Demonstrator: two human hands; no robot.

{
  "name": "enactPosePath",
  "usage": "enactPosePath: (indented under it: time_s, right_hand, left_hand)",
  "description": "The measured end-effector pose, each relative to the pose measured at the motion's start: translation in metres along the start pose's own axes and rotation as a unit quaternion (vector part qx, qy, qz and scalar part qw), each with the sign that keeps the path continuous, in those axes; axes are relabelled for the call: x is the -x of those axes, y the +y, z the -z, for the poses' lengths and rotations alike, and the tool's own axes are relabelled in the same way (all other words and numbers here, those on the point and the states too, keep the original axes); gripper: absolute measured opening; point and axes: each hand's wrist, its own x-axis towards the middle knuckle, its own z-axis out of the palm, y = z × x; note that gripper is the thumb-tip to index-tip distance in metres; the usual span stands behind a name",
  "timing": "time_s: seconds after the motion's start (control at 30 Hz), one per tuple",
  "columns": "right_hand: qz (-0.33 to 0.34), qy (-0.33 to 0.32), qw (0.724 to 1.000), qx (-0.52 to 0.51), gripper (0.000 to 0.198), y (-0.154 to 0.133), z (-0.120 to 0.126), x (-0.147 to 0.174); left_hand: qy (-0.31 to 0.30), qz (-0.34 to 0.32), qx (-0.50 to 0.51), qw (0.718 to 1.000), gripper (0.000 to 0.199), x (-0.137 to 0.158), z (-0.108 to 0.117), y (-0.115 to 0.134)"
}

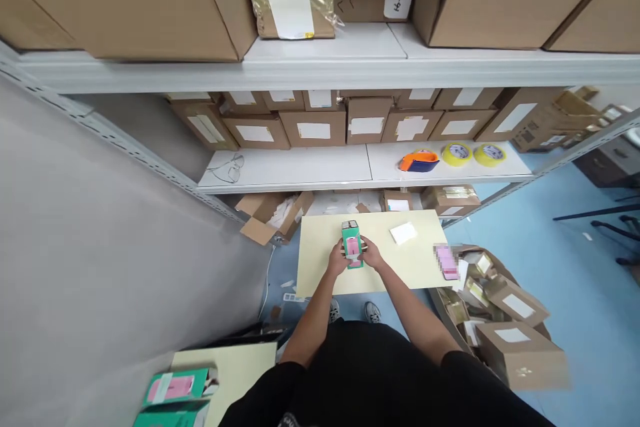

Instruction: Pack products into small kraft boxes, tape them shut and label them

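Observation:
A small green box [352, 232] with a pink panel is held upright between my two hands, over the pale yellow table [320, 230]. My left hand [339, 259] grips its left side, and my right hand [371, 253] closes on its right side. Its top end shows a dark and white patch. To the right on the table lies a white rectangular piece [403, 233], apart from my hands. A pink phone-like item [447, 263], partly blurred, rests at the table's right edge.
Above the table, a white shelf [300, 167] holds cardboard boxes [313, 128], an orange tape dispenser [419, 161] and yellow tape rolls [457, 154]. An open carton [270, 213] stands at left. Parcels [515, 347] fill a large container at right. More green boxes [173, 387] lie lower left.

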Motion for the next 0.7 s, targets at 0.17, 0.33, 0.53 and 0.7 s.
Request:
enactPosePath:
  time_s: [0.17,0.33,0.53,0.7]
  right_hand:
    - [0.016,0.058,0.997,0.057,0.081,0.025,-0.026,-0.005]
    - [0.002,0.075,0.994,0.085,0.075,0.051,-0.038,0.004]
    - [0.016,0.051,0.998,0.041,0.083,0.045,-0.026,0.01]
    - [-0.001,0.053,0.998,-0.017,0.087,0.035,-0.015,0.024]
  left_hand:
    - [-0.014,-0.028,0.035,0.999,0.081,-0.014,0.001,-0.034]
    - [-0.053,-0.01,-0.005,0.999,0.074,-0.016,0.002,-0.054]
    - [-0.06,-0.026,-0.058,0.996,0.089,-0.013,0.023,-0.035]
    - [-0.133,-0.16,-0.12,0.971,0.088,-0.006,0.032,-0.002]
